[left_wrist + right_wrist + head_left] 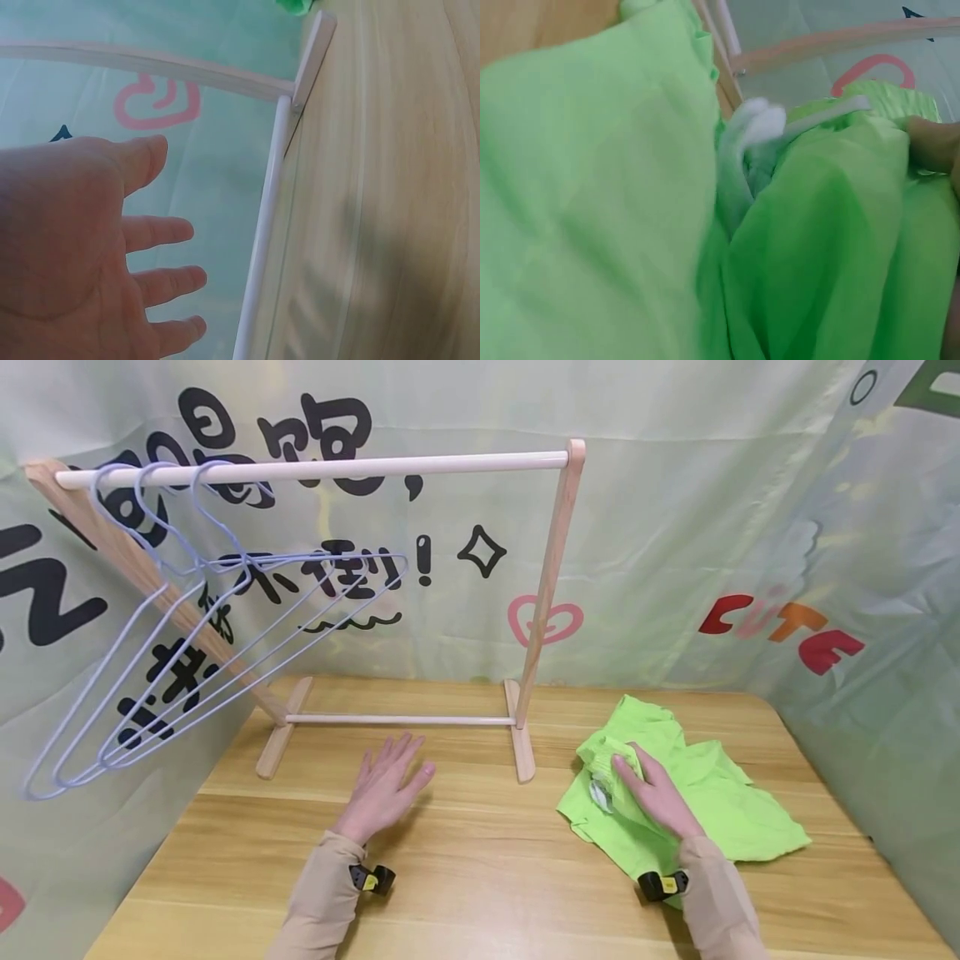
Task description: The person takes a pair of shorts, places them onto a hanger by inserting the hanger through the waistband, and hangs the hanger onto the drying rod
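Lime-green shorts [720,802] lie crumpled on the right part of the table, with a gathered elastic waistband. My right hand [660,789] grips a bunched piece of that waistband, lifting it a little. In the right wrist view the shorts [817,240] fill most of the picture, a white drawstring [761,127] shows, and only part of the right hand [934,146] is seen at the edge. My left hand [386,789] hovers over the table left of centre, fingers spread and holding nothing. In the left wrist view this left hand [82,247] has its fingers extended.
A wooden rack [551,577] with a white top rail [420,466] stands at the back left. Several pale blue wire hangers [225,602] hang at the rail's left end. Printed fabric [675,527] encloses the wooden table [480,868] behind and at the sides.
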Demonstrator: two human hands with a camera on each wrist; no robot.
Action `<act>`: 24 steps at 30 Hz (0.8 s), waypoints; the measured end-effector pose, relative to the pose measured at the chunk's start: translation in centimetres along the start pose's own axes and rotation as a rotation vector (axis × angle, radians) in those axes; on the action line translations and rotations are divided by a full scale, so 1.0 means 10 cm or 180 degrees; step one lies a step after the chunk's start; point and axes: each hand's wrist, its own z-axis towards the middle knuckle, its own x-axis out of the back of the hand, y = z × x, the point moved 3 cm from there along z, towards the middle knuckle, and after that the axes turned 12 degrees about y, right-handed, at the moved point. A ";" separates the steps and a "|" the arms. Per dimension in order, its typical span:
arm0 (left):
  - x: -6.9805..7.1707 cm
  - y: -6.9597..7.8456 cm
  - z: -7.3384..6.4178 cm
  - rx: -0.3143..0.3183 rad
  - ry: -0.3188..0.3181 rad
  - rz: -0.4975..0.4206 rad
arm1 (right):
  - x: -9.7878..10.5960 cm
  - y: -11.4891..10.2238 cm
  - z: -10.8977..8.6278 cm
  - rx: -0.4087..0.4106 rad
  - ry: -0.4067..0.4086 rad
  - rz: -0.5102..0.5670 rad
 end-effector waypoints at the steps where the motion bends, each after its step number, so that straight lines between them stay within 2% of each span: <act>1: -0.01 0.01 0.00 -0.0007 -0.0005 -0.0004 | -0.01 -0.01 0.00 -0.0067 -0.0002 0.0069; 3: -0.02 0.02 0.00 -0.0036 0.0002 -0.0020 | -0.03 -0.02 0.00 -0.0152 -0.0002 0.0250; 11: -0.08 0.10 0.00 -0.0158 -0.0012 -0.0114 | -0.07 -0.13 -0.05 -0.0769 -0.0168 0.1078; 15: -0.12 0.17 0.00 -0.0260 -0.0050 -0.0173 | -0.10 -0.24 -0.09 -0.0987 -0.0194 0.1291; 21: -0.20 0.31 0.02 -0.0451 -0.0269 -0.0312 | -0.17 -0.38 -0.10 -0.1142 -0.0190 0.1507; 24: -0.24 0.39 0.04 -0.0619 -0.0313 -0.0394 | -0.21 -0.44 -0.11 -0.1112 -0.0282 0.1893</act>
